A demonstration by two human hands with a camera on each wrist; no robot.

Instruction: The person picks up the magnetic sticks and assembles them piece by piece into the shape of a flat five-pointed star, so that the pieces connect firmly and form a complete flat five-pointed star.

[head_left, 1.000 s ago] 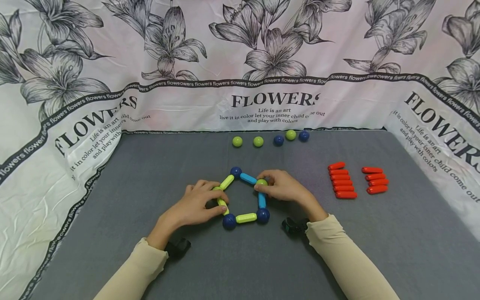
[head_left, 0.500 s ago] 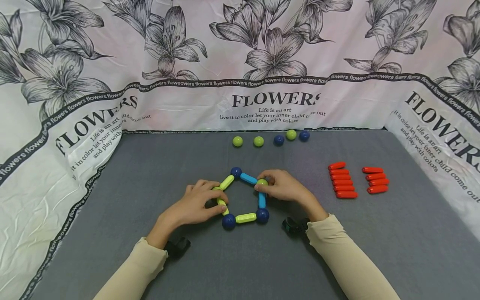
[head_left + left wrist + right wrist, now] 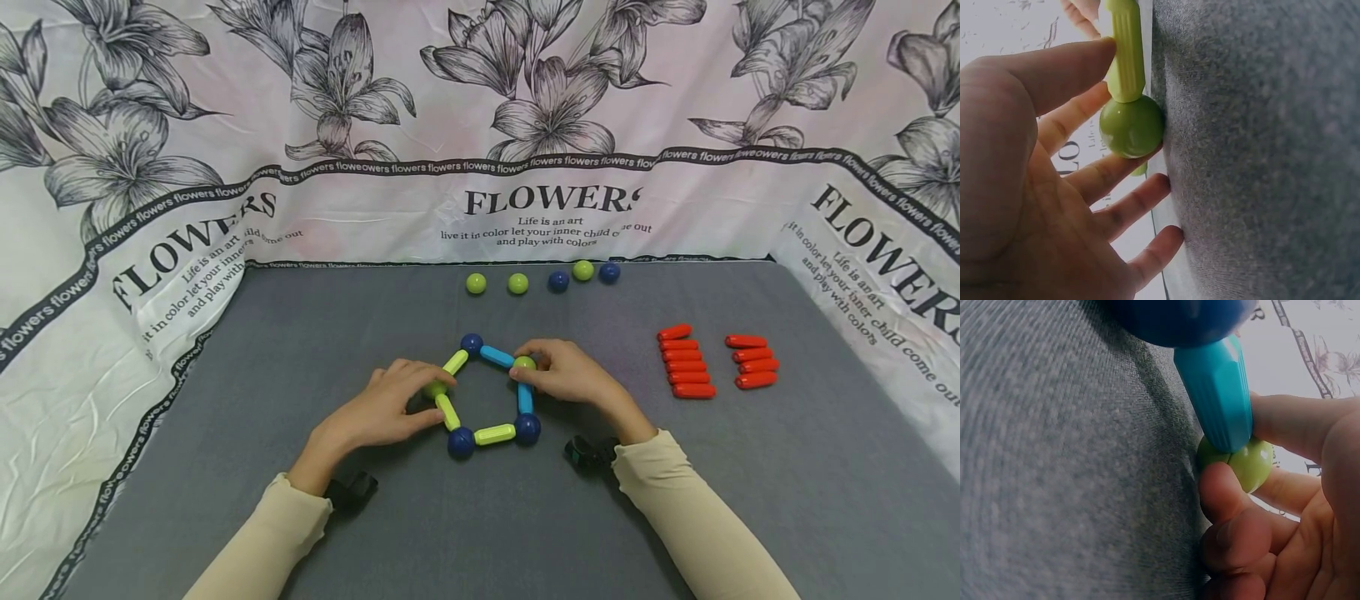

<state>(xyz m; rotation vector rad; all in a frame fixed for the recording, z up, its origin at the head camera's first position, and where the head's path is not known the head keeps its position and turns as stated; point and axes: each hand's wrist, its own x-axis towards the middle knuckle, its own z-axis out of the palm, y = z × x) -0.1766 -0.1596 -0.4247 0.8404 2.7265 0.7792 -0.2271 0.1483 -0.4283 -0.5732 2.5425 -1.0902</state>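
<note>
A five-sided ring of balls and rods lies flat on the grey cloth in the head view. Dark blue balls (image 3: pixel 461 442) and green balls mark its corners, joined by yellow-green rods (image 3: pixel 495 434) and light blue rods (image 3: pixel 525 398). My left hand (image 3: pixel 382 408) is at the left corner, fingers loosely spread around a green ball (image 3: pixel 1132 126). Its thumb touches a yellow-green rod (image 3: pixel 1126 59) above that ball. At the right corner my right hand (image 3: pixel 566 371) pinches another green ball (image 3: pixel 1250 464), where a light blue rod (image 3: pixel 1217 394) joins it.
Loose green balls (image 3: pixel 517 284) and dark blue balls (image 3: pixel 558 282) stand along the back edge of the table. Red rods (image 3: pixel 686 367) lie in two columns to the right. A flower-printed cloth (image 3: pixel 360 208) hangs behind and at both sides.
My left hand's fingers have loosened and lifted slightly from the left corner, so more of its green ball shows. The ring's lower side has shifted slightly right. My right hand has stayed put.
</note>
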